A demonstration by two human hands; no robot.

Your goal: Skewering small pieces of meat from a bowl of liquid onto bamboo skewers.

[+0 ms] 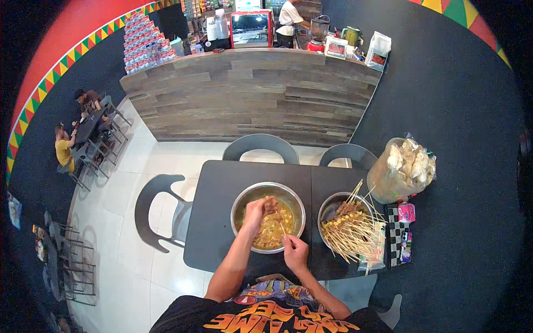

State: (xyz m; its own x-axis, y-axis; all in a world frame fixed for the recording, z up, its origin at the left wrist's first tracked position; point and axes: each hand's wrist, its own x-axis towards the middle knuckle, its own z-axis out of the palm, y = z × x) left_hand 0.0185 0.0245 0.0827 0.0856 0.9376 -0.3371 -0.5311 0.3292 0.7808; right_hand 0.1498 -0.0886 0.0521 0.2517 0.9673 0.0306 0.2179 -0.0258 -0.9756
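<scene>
A steel bowl [244, 195] of yellow marinated meat pieces [270, 228] sits on the dark table [216, 222] in front of me. My left hand [256, 210] is over the bowl, pinching a brownish piece of meat [270, 205]. My right hand [294, 250] is at the bowl's near rim, gripping a thin wooden skewer [282, 228] that points toward the meat. To the right, a second steel bowl [328, 206] holds several loaded skewers [350, 227], their sticks fanning out over its rim.
A big clear bag of white crackers [402, 166] stands at the table's far right, with small packets [406, 213] near it. Grey chairs [261, 145] ring the table. A wooden counter [250, 94] lies beyond, a person behind it. People sit at a table [89, 125] far left.
</scene>
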